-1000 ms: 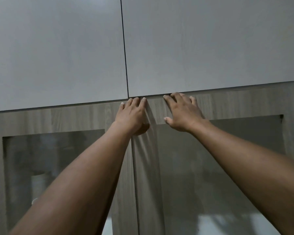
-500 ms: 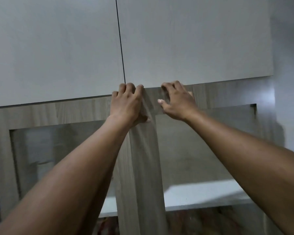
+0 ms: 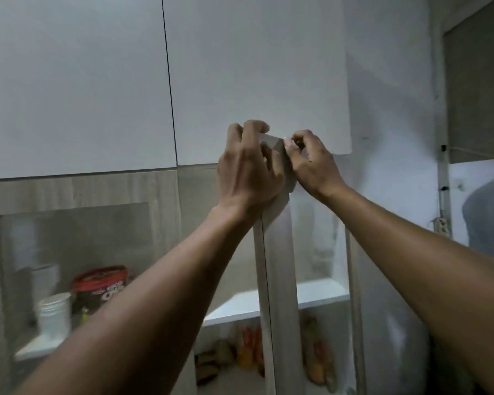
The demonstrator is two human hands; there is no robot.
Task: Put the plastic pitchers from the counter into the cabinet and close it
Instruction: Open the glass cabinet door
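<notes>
The wood-framed glass cabinet stands in front of me under white upper cupboards. Its right door (image 3: 280, 280) is swung out toward me and I see it almost edge-on. My left hand (image 3: 248, 166) and my right hand (image 3: 311, 163) both grip the top corner of that door, fingers curled over its upper edge. The left door (image 3: 80, 189) is shut. No plastic pitcher is in view.
Behind the left glass sit a red biscuit tin (image 3: 100, 283) and a white plastic container (image 3: 53, 312). A white shelf (image 3: 320, 295) shows in the opened half, with packets (image 3: 240, 349) below it. A large water bottle (image 3: 488, 212) stands at the far right by the wall.
The right door has swung out from shut. Both hands went from lying flat on the door frames to gripping the right door's top corner.
</notes>
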